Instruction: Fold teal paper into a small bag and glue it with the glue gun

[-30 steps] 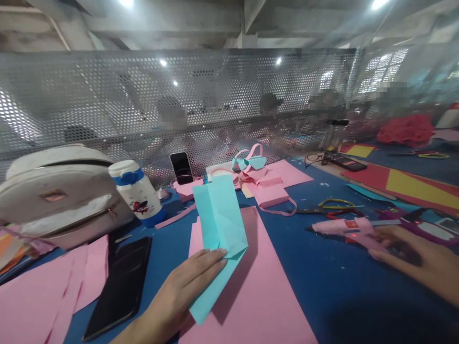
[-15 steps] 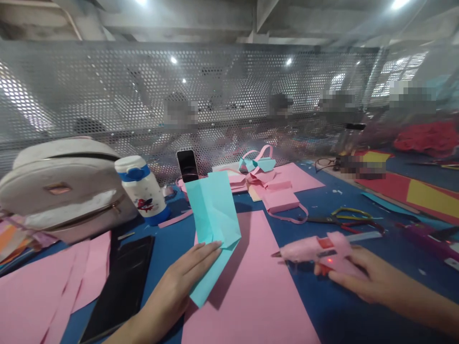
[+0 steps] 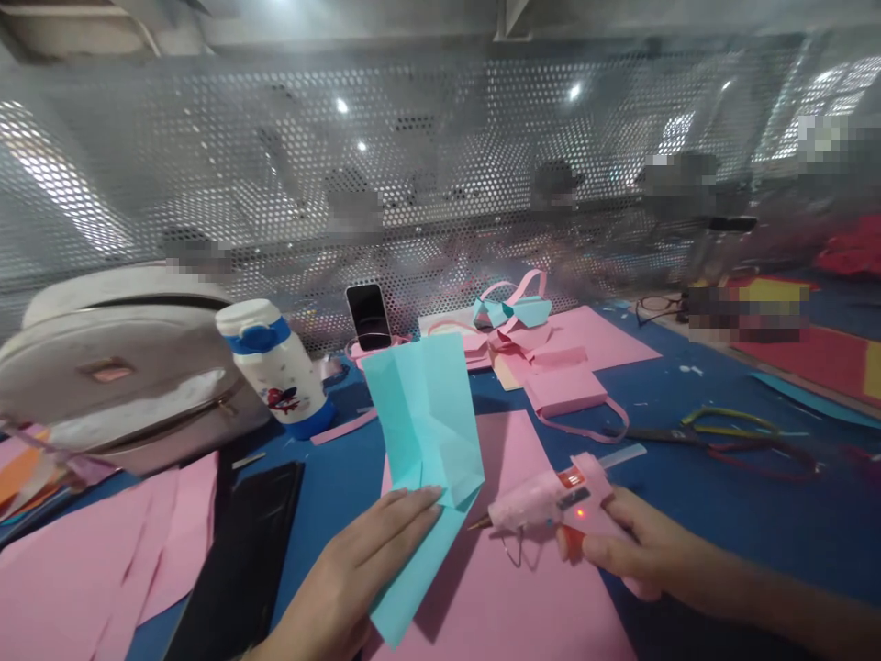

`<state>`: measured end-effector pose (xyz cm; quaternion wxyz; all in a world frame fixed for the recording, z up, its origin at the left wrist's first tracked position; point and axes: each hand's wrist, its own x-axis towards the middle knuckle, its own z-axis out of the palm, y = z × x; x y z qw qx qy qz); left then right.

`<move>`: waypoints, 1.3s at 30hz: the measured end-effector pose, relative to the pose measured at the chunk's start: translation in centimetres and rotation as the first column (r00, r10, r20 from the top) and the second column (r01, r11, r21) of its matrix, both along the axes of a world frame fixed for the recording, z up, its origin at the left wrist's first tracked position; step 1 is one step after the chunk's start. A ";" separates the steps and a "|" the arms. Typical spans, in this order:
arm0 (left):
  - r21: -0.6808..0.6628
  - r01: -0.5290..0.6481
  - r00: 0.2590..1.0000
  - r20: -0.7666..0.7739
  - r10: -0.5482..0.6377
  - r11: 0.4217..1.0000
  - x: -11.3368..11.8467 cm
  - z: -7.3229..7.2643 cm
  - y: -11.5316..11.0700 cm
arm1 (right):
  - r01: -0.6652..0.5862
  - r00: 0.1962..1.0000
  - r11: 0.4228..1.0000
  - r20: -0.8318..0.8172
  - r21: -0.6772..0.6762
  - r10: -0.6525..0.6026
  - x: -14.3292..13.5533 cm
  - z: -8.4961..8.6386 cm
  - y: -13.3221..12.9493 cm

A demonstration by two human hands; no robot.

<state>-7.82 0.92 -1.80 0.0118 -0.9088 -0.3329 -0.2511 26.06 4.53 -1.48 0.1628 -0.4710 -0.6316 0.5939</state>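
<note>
A folded turquoise paper piece (image 3: 440,404) stands tilted in my left hand (image 3: 372,560), whose fingers press over its lower fold. The thumb is hidden behind the paper. My right hand (image 3: 640,542) is wrapped round the handle of a pink glue gun (image 3: 543,505) with a lit red lamp and a clear glue stick out of its back. Its metal nozzle points left, a short way from the turquoise paper and apart from it. Beneath both lies a large pink sheet (image 3: 523,606).
Beyond the pink sheet are a small pink paper bag (image 3: 564,390) and scissors (image 3: 688,436). A white and blue bottle (image 3: 275,367), a phone (image 3: 368,317) and a pale backpack (image 3: 130,367) stand at left and back. Left, a black flat case (image 3: 240,560) lies beside pink sheets (image 3: 83,569).
My right hand has brought the glue gun leftward, its nozzle now nearer the turquoise paper. My left hand keeps its hold on the paper. The view has shifted slightly.
</note>
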 end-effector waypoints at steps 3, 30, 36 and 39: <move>0.000 -0.035 0.999 -0.030 0.035 0.999 0.1 0.0 -0.2 | 0.070 0.998 0.997 0.007 -0.036 -0.069 0.3 0.4 -0.3; -0.002 -0.024 0.999 -0.024 0.024 1.000 0.2 0.0 -0.3 | 0.070 0.997 0.998 -0.044 0.009 -0.069 0.0 0.6 -0.9; 0.016 -0.040 0.999 -0.024 0.040 0.999 0.2 0.0 -0.3 | 0.040 0.997 0.998 -0.071 0.057 -0.036 0.0 0.7 -0.8; 0.014 -0.038 0.999 -0.009 0.038 0.999 0.2 -0.1 -0.3 | 0.049 0.997 0.997 -0.063 0.063 -0.045 0.1 0.5 -0.8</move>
